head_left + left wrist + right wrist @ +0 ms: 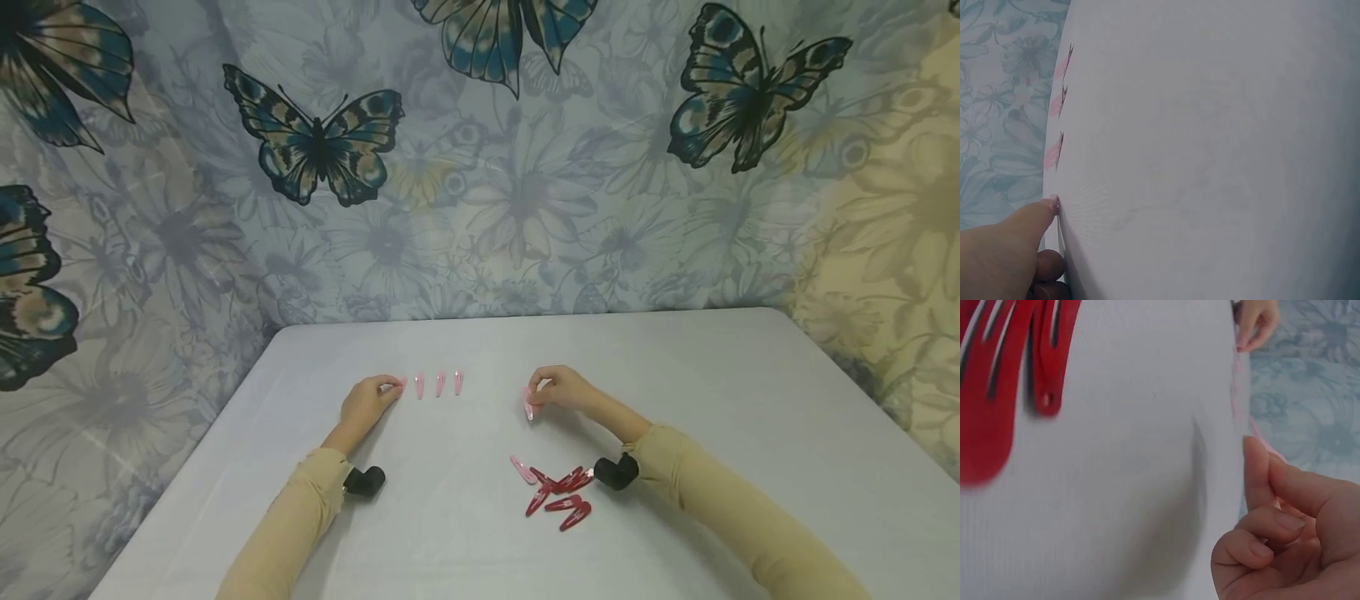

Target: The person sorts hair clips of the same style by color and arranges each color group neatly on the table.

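Observation:
At the left end of a short row of pink snap hair clips, my left hand pinches another pink hair clip, mostly hidden by thumb and fingertips. In the left wrist view the thumb points along the table near three clips of that row. My right hand holds a pink hair clip between thumb and forefinger, over the table right of the row. In the right wrist view its other fingers are curled, and a pink strip of the clip shows behind the fingertips.
A loose pile of red hair clips, with a pink clip at its left edge, lies nearer to me, below the right hand. The white table ends at a butterfly-printed cloth backdrop. Black wrist cameras hang under both cuffs.

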